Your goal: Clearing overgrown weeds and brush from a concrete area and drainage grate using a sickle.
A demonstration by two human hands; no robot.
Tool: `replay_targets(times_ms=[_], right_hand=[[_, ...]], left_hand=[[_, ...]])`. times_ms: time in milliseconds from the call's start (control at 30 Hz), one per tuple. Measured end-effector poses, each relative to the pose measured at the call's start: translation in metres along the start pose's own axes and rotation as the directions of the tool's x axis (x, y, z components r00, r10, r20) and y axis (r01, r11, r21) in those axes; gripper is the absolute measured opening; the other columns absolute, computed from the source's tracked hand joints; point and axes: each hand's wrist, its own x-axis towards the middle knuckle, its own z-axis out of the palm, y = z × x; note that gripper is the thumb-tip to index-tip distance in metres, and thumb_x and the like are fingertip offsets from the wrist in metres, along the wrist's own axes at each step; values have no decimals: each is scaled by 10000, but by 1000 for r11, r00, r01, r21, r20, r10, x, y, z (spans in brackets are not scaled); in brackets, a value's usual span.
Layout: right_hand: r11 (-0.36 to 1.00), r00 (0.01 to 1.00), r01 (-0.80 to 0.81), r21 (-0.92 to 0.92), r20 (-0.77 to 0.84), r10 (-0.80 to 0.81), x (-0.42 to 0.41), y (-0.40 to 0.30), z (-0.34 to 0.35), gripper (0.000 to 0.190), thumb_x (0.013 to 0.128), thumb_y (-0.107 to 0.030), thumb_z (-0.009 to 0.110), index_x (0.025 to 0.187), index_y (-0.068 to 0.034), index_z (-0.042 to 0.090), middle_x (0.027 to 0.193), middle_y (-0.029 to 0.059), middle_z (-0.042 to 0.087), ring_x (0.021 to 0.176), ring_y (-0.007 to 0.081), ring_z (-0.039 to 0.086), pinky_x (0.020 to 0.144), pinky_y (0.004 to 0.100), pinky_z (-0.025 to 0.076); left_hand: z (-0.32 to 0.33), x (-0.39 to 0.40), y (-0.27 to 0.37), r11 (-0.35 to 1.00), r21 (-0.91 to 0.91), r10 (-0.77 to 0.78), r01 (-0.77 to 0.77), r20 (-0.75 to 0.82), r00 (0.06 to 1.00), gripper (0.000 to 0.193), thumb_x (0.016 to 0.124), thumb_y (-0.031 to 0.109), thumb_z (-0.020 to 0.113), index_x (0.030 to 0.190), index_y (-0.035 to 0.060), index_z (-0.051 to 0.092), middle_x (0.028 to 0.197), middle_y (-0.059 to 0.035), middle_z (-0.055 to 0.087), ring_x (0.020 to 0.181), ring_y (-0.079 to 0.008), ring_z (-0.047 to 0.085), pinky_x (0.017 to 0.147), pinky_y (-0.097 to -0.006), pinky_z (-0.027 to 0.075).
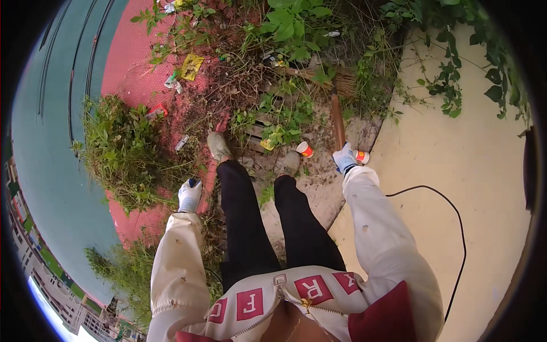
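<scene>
My right hand [344, 158], in a white work glove with blue on the palm side, grips the brown handle [337, 122] of a broom. The broom's straw head [314, 79] lies farther ahead among dry stems and weeds. A paper cup [361, 157] with a red and yellow print lies right beside that hand, and a similar cup [305, 149] lies near my shoe. My left hand [189, 196], gloved alike, hangs with curled fingers over the red ground near a heap of pulled weeds [124, 149]. Nothing shows in it, though its palm side is hidden.
A cream wall [431, 149] with a black cable [459, 213] stands on the right, vines [448, 85] hanging over it. Green weeds [286, 21] grow ahead. A yellow wrapper [192, 66], a red wrapper [157, 111] and other litter lie on the red ground. Slotted drain covers [256, 143] show near my shoes.
</scene>
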Motion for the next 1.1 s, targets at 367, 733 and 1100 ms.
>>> replay_targets(times_ms=[367, 733, 1100], right_hand=[[990, 987, 1, -141, -162, -24, -101, 29, 11, 331, 743, -197, 529, 1046, -108, 429, 717, 133, 553, 530, 279, 565, 521, 406, 463], [852, 847, -523, -4, -119, 519, -301, 125, 146, 325, 724, -180, 559, 1008, -34, 503, 748, 139, 611, 554, 250, 600, 458, 363, 482], [579, 810, -470, 666, 65, 583, -299, -12, 200, 222, 718, -191, 551, 890, -50, 556, 554, 97, 525, 454, 225, 543, 417, 370, 439]], left_hand=[[-70, 72, -2, 970, 225, 30, -94, 273, 961, 415, 745, 418, 593, 950, 59, 621, 987, -177, 619, 967, -334, 570, 848, -393, 436], [-224, 231, -64, 885, 429, 136, -183, 137, 981, 485, 748, 437, 584, 1025, 39, 607, 979, -181, 623, 945, -333, 580, 821, -388, 451], [-232, 224, -81, 944, 270, 150, -189, 159, 976, 449, 746, 383, 611, 1006, 17, 614, 925, -185, 636, 907, -308, 603, 783, -360, 458]])
